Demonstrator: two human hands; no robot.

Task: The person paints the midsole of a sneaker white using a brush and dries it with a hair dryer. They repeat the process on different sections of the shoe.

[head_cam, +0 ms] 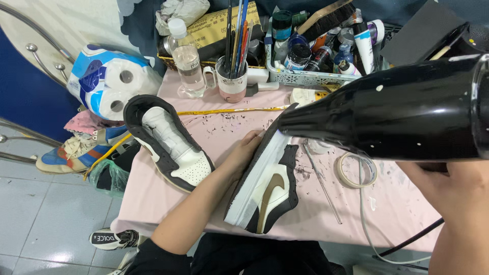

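Left hand (244,153) grips a brown-and-white sneaker (267,191) tilted on its side on the pink table (168,203), right hand (453,186) wraps a black hair dryer (397,114) aimed at its sole edge—drying step; steady, even sweep needed next.

A blue-and-white toilet-roll pack (104,81) lies at the table's left edge.

Stood tilted on its side on the pink table cover, a white, brown and black sneaker (267,191), sole edge turned up toward the glossy black hair dryer's (402,109) nozzle just beside it.
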